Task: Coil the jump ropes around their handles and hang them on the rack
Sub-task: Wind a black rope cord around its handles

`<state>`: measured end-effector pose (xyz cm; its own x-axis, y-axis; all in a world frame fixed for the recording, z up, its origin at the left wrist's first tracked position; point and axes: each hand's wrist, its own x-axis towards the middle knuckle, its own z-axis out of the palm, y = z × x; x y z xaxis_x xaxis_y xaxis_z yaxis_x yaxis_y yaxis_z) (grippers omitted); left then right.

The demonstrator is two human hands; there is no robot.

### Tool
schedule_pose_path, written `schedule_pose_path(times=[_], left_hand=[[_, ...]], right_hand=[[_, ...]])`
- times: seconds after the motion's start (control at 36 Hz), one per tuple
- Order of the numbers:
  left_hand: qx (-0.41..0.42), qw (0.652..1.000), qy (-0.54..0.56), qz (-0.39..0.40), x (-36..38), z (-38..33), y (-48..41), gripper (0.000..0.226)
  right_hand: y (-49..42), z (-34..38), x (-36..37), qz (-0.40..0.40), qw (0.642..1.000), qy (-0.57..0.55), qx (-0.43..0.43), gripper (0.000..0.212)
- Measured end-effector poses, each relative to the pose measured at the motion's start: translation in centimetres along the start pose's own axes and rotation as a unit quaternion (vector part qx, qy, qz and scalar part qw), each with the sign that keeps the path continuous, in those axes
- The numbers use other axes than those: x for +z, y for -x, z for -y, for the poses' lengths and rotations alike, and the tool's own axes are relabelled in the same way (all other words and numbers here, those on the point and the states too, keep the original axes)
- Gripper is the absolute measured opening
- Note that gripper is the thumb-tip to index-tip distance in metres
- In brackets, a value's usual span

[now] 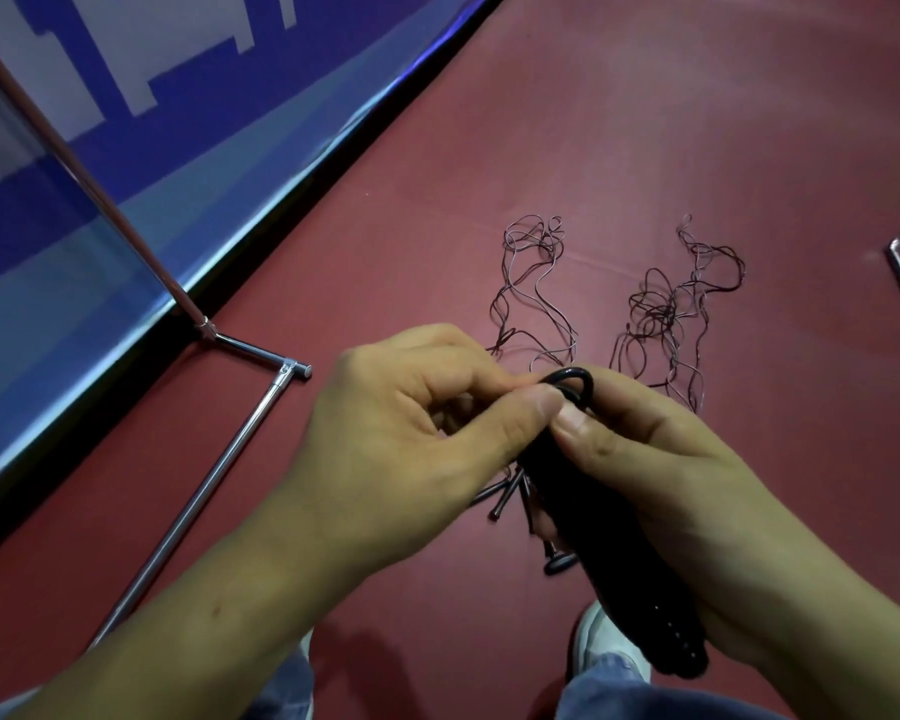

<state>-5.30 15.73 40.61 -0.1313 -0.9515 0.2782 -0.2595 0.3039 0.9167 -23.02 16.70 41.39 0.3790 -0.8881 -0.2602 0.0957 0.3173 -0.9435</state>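
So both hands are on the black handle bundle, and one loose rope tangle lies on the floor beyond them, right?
Not one: the head view shows two on the floor, a left tangle and a right tangle. The left hand and right hand are indeed on the black handle bundle.

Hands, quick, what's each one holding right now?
Left hand: closed, pinching the black rope loop.
Right hand: closed around the black handles.
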Motion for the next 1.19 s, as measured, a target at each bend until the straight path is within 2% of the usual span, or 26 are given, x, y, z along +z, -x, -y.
schedule_pose_path(times=[0.08, 0.17, 0.31, 0.39, 0.47, 0.61, 0.67, 0.75, 0.83, 0.94, 1.0, 1.08, 1.19], left_hand=[[-0.022, 1.0, 0.016, -0.009, 0.1, -0.1, -0.2, 0.029], [-0.092, 0.99, 0.104, -0.009, 0.2, -0.2, -0.3, 0.029], [-0.2, 0.944, 0.263, 0.022, 0.5, 0.0, -0.4, 0.011], [-0.268, 0.906, 0.326, 0.031, 0.4, 0.2, -0.5, 0.017], [-0.322, 0.885, 0.332, 0.049, -0.2, 0.2, -0.6, 0.027], [-0.344, 0.895, 0.273, 0.079, -1.1, 0.5, -0.8, 0.025], [-0.356, 0.892, 0.266, 0.085, -1.3, 0.6, -0.9, 0.026], [-0.387, 0.874, 0.281, 0.088, -1.4, 0.5, -0.8, 0.027], [-0.422, 0.848, 0.308, 0.09, -1.2, 0.4, -0.7, 0.029], [-0.452, 0.828, 0.318, 0.096, -0.9, 0.8, -0.7, 0.044], [-0.453, 0.828, 0.319, 0.083, -0.6, 0.8, -0.6, 0.037], [-0.436, 0.849, 0.295, 0.04, 0.2, 0.5, -0.4, 0.015], [-0.386, 0.889, 0.245, 0.004, 0.8, 0.7, 0.0, 0.011]], right_hand=[[0.0, -0.3, 0.2, -0.009, 1.0, 0.015, -0.018, 0.024], [0.0, -0.2, 0.4, -0.019, 0.999, 0.018, -0.031, 0.024], [-0.1, 0.0, 0.5, -0.03, 0.999, 0.001, -0.042, 0.026], [-0.1, 0.0, 0.6, -0.046, 0.998, -0.015, -0.033, 0.021], [0.0, -0.1, 0.4, -0.049, 0.999, 0.003, -0.023, 0.028], [-0.2, -0.3, 0.3, -0.049, 0.995, 0.08, -0.033, 0.017], [-0.2, -0.5, 0.4, -0.042, 0.992, 0.113, -0.044, 0.02], [-0.3, -0.8, 0.6, -0.046, 0.989, 0.129, -0.052, 0.015], [-0.2, -1.1, 0.8, -0.049, 0.987, 0.146, -0.054, 0.022], [-0.4, -1.5, 0.8, -0.06, 0.981, 0.169, -0.07, 0.017], [-0.5, -1.8, 0.9, -0.079, 0.978, 0.181, -0.068, 0.02], [-0.7, -2.4, 1.1, -0.102, 0.972, 0.202, -0.061, 0.018], [-0.9, -2.5, 0.9, -0.11, 0.973, 0.19, -0.068, 0.018]])
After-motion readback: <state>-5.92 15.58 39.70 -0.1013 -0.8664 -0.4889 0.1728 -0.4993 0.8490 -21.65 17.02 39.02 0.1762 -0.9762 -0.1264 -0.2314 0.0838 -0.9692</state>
